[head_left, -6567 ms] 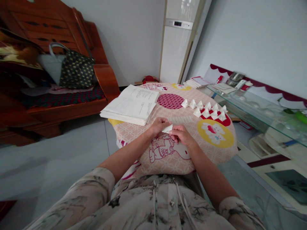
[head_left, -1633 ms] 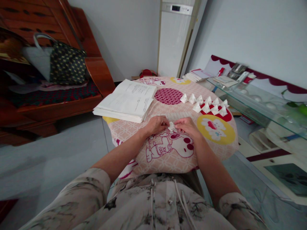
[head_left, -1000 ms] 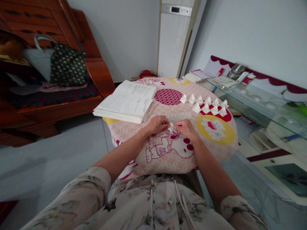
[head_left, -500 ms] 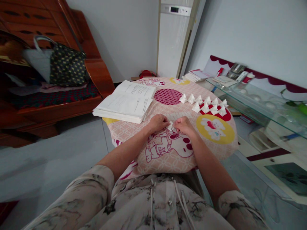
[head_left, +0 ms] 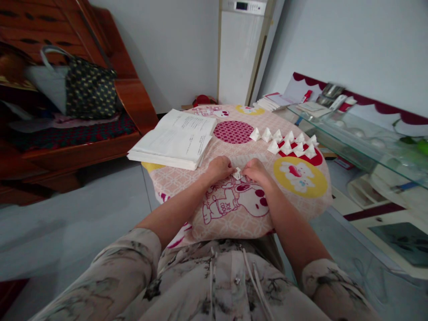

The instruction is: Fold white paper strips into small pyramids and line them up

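Observation:
Between my hands is a small folded piece of white paper (head_left: 237, 173), with dark print on it, just over the tablecloth. My left hand (head_left: 220, 169) pinches its left side with the fingers closed. On the other side my right hand (head_left: 255, 170) is closed on its right edge. Behind my hands lies a strip of pale paper (head_left: 247, 158), partly covered by them. To the right, several small pointed folded-paper pieces (head_left: 286, 147) stand in two rows on the cloth.
An open thick book (head_left: 177, 138) lies at the table's left. The round table wears a pink patterned cloth (head_left: 234, 227). A glass shelf (head_left: 361, 147) with cups and papers borders the right side. A wooden bench (head_left: 130, 98) holding bags stands at the left.
The view has tilted slightly, so the room sits a little higher in the picture. Both hands stay at the small folded paper, with only slight finger movement.

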The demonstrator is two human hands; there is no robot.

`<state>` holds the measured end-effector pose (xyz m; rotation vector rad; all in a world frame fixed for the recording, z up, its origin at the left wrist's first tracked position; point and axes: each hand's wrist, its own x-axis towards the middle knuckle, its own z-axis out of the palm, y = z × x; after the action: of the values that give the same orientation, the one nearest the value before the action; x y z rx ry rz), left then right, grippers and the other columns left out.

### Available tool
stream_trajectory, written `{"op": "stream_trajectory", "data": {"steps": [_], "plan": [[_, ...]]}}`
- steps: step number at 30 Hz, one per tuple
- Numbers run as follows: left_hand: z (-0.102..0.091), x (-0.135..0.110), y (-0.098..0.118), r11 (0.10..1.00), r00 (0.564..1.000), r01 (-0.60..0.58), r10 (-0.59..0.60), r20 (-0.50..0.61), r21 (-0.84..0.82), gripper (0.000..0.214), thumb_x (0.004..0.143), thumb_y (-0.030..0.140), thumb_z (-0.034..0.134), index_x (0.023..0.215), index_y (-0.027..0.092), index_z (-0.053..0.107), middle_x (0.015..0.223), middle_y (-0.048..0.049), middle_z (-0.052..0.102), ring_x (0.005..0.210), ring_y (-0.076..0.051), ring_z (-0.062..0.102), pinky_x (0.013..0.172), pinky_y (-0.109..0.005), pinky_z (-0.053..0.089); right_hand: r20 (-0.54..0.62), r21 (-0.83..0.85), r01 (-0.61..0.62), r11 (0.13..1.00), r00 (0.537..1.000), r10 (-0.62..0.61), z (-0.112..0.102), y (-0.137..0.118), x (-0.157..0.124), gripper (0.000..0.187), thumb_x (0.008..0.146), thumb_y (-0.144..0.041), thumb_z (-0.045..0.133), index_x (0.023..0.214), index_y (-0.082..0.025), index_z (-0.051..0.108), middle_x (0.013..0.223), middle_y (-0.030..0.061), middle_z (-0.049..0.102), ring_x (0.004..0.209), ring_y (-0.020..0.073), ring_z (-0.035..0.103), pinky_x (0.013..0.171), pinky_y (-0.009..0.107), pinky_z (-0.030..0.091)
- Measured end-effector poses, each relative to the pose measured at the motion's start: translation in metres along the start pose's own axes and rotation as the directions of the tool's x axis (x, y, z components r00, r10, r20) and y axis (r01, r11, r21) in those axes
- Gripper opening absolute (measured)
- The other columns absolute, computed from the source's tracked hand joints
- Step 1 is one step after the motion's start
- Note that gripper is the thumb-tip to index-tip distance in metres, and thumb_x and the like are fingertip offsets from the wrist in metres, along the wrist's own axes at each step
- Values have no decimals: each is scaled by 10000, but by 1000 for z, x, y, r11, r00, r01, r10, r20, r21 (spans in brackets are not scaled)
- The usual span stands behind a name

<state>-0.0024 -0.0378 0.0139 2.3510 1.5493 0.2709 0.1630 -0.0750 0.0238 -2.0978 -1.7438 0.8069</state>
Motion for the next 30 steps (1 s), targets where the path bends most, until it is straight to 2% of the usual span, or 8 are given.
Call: {"op": "stream_trajectory", "data": {"steps": [6,11,15,21,25,30], "plan": [[3,1,-1,999,999,-38,37,-38,-34,206,870,362,733,926,171,784,900,-88,748,862,-217,662,755,-293,498,-19,-18,19,1000,1000,-19,3,3,3,242,794,-158,653,553,-177,648,419,35,554,394,146,511,440,268,358],[0,7,-1,994,997,-74,74,5,-80,157,841,316,749,870,169,792,827,-67,740,819,-202,661,751,-286,499,-62,-55,57,997,996,-60,5,5,3,201,787,-133,659,590,-172,665,468,43,593,479,155,574,495,254,383],[-4,11,2,993,996,-53,61,70,-102,128,819,285,738,846,174,796,716,-36,712,780,-185,670,726,-258,491,-79,-71,48,996,995,-54,6,6,2,165,800,-157,674,636,-166,692,497,43,611,518,162,599,523,252,400],[-11,13,9,996,991,-18,29,130,-87,189,818,298,735,891,140,810,754,-74,738,784,-200,686,734,-262,491,-116,-80,54,995,991,-63,9,7,3,112,799,-160,679,689,-164,698,531,44,627,542,163,602,530,250,391],[-12,15,11,997,992,-4,13,128,-72,197,803,303,740,880,135,809,705,-69,725,762,-199,684,710,-254,491,-134,-70,26,997,990,-36,10,7,3,67,785,-124,674,760,-158,726,582,45,657,585,162,626,556,242,404],[-6,14,7,994,996,-38,46,82,-103,155,799,282,732,835,148,803,666,-45,701,734,-185,667,692,-248,488,-169,-12,50,999,984,-51,12,8,3,138,761,-128,687,876,-160,756,596,25,671,606,159,640,591,235,436]]}}
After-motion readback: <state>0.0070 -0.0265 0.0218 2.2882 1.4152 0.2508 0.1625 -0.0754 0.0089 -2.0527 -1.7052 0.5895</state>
